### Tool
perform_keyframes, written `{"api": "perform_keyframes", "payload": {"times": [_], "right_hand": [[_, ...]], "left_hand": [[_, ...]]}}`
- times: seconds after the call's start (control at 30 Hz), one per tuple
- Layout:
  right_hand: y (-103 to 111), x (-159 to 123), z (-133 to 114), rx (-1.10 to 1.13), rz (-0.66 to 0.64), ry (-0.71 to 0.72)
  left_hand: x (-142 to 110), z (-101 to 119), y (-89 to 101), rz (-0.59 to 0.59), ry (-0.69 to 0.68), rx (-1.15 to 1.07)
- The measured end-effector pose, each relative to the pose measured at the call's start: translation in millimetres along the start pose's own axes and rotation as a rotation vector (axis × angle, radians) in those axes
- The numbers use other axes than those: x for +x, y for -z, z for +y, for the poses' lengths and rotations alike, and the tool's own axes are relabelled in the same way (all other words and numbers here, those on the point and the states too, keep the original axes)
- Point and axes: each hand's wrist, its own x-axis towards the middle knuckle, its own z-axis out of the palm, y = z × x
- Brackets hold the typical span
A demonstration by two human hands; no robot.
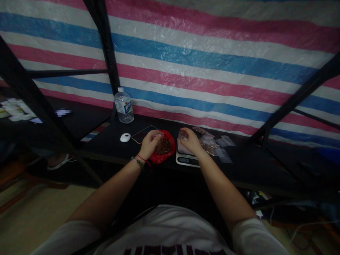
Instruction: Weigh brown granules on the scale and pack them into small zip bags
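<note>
My left hand (149, 143) is closed on a small clear plastic bag (157, 134), held over a red bag (170, 151) of brown bits lying open on the black table (111, 141). My right hand (189, 140) is pinched on another small clear bag (182, 134) above a white digital scale (186, 157). A red string and a bead bracelet circle my left wrist.
Filled and empty small clear bags (212, 145) lie right of the scale. A phone (143, 134), a white oval object (125, 137) and a water bottle (123, 105) sit at the left. Black frame bars and a striped tarp stand behind. Someone's foot in a sandal (57, 162) shows at left.
</note>
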Motion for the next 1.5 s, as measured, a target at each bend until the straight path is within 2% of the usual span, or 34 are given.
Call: {"api": "perform_keyframes", "payload": {"times": [0.07,0.13,0.2,0.3,0.43,0.5,0.6,0.67,0.77,0.87,1.0,1.13,1.3,1.5], "right_hand": [[4,-3,21,-0.079,0.024,-0.085],[8,-8,38,-0.171,0.028,-0.145],[13,-13,50,-0.253,0.011,-0.184],[18,-20,59,-0.338,-0.049,-0.233],[22,-25,62,-0.35,-0.132,-0.298],[25,-25,58,-0.339,-0.079,-0.27],[26,-18,41,-0.325,0.093,-0.144],[22,-9,22,-0.26,0.095,-0.056],[2,6,-9,-0.126,-0.13,0.02],[-30,22,-28,-0.107,-0.37,0.073],[-72,40,-31,-0.078,-0.557,0.062],[-101,51,-29,-0.114,-0.671,0.059],[-117,55,-40,-0.343,-0.79,0.053],[-117,61,-53,-0.429,-0.864,0.004]], "left_hand": [[4,4,1.4,0.011,0.206,-0.331],[6,10,3.9,-0.03,0.4,-0.606],[8,17,6.9,-0.067,0.493,-0.761],[8,21,10.2,-0.081,0.504,-0.838],[6,20,10.7,-0.052,0.386,-0.826],[6,19,10.8,-0.042,0.335,-0.803],[9,16,12.9,-0.001,0.313,-0.786],[11,12,15.4,0.058,0.308,-0.78],[16,1,20.3,0.135,0.291,-0.76],[20,-9,25.4,0.192,0.282,-0.746],[23,-16,30.4,0.251,0.303,-0.731],[23,-19,31.6,0.23,0.317,-0.734],[24,-30,33.7,0.219,0.35,-0.796],[25,-36,38.2,0.235,0.362,-0.855]]}}
